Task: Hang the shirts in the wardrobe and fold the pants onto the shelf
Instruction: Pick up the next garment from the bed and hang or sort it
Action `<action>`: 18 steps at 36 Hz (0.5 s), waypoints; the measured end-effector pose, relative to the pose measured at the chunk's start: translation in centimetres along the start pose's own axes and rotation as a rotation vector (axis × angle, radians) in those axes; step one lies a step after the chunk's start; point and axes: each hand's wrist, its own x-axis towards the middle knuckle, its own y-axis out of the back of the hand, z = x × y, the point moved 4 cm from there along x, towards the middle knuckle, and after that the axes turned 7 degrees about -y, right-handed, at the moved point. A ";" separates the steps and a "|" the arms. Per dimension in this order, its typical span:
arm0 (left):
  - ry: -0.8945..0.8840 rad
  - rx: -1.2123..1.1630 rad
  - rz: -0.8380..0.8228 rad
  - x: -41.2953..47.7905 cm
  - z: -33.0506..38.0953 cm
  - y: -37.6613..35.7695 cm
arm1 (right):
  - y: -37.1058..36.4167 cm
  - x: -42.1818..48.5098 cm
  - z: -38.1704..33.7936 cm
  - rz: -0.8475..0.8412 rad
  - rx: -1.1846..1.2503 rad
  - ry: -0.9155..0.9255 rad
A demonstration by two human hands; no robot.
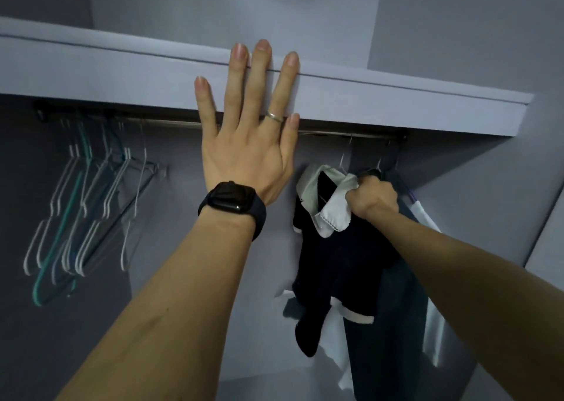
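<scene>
My left hand [247, 144] is flat and spread wide against the front edge of the shelf [396, 101]. It holds nothing; the fingertips [263, 49] reach just over the top lip. There's a ring [273, 116] on one finger and a black watch [232, 203] on the wrist.

My right hand [374, 197] is fisted tight on the collar of the navy shirt [341, 266], at the white collar [331, 217] with its stitched edging. I can't tell whether the hanger under the collar is also in my grip, because the fist hides it.

The shirt is just left of and below my right hand and droops down from the fist. A sleeve with a white cuff [360, 315] hangs lower. A wire hook [345, 156] rises from the collar area toward the rail [335, 133], just above my right hand; contact with the rail is too dim to confirm.

Behind and to the right of my right hand there are more garments on the rail: a dark blue-grey one [403, 324] and a white one [433, 309] beyond it. They touch or overlap the navy shirt.

Well left of my left hand, a bunch of bare hangers [88, 217] in white and teal hangs on the same rail, tilted.

The rail runs under the shelf and passes behind my left hand.
</scene>
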 end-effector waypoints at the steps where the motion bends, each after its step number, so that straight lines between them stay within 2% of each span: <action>1: 0.000 0.002 0.003 0.1 0.1 -0.1 | 0.1 0.4 0.4 0.004 -0.002 -0.017; 6: 0.005 0.008 0.001 0.3 0.2 -0.1 | 1.8 2.6 3.3 0.071 -0.033 -0.047; 12: 0.026 0.010 -0.045 -0.2 0.0 -0.3 | 2.9 1.4 3.5 -0.149 -0.123 0.024; 15: 0.062 0.003 -0.114 -0.3 -0.1 -0.2 | 4.2 -0.6 3.2 -0.134 -0.115 0.040; 18: 0.075 -0.030 -0.225 0.5 0.4 1.1 | 6.8 -4.0 2.7 -0.175 0.003 0.056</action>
